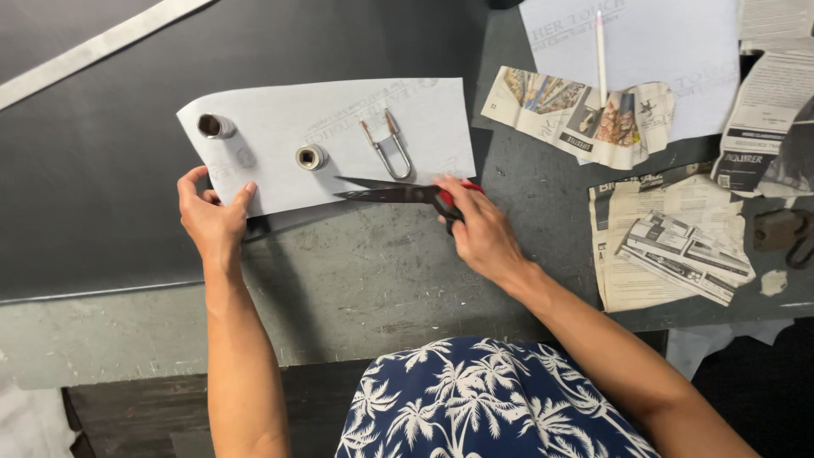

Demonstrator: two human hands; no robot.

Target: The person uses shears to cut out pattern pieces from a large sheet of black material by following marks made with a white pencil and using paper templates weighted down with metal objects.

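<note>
Head view: right hand (482, 231) grips scissors (398, 193), left hand (210, 219) pins grey sheet (339, 136)

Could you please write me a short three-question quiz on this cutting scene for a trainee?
1. True or false: the right hand holds the scissors.
2. Which thing lies on the pale sheet nearest the scissor blades? A) a pencil B) a U-shaped metal clip C) a newspaper
3. Fill in: the left hand presses on the sheet's lower ____ corner as seen in the picture.

Key
1. True; the blades are open over the sheet's lower edge.
2. B; the U-shaped metal clip lies just above the blades. Two small metal cylinders rest farther left.
3. Left.
</note>
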